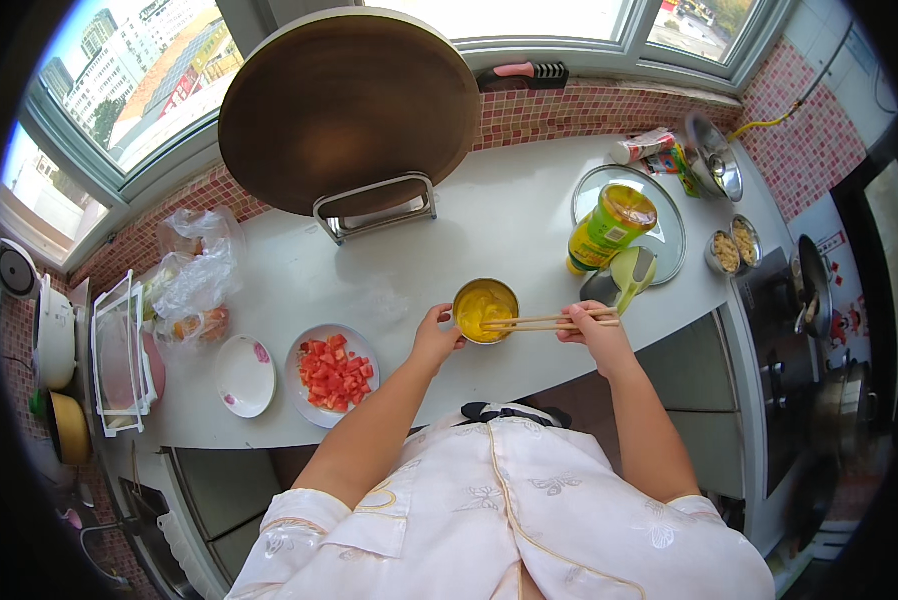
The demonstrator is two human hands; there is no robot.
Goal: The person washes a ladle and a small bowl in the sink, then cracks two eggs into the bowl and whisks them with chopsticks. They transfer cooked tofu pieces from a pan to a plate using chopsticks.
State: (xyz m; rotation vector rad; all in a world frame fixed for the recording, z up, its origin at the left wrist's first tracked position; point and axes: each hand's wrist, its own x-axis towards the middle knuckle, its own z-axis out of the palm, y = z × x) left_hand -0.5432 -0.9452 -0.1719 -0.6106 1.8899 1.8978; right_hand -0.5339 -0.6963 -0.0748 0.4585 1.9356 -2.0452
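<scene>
A small metal bowl [486,281] stands on the white counter before me, with yellow beaten egg [485,306] inside. My left hand [435,341] grips the bowl's left side, thumb near the rim. In my right hand [595,337] is a pair of wooden chopsticks [539,323], held almost level, their tips down in the egg. Left of the bowl, a white plate [293,369] carries diced red tomato [334,373]. Beside that plate lies a flower-patterned white dish [245,379].
A large round pan [344,112] leans upright in a metal rack [377,206] at the back. To the right, a yellow-green bottle [614,225] and a green-handled container [632,274] stand by a glass lid [670,225]. Plastic bags [201,262] lie left; a stove [768,360] is far right.
</scene>
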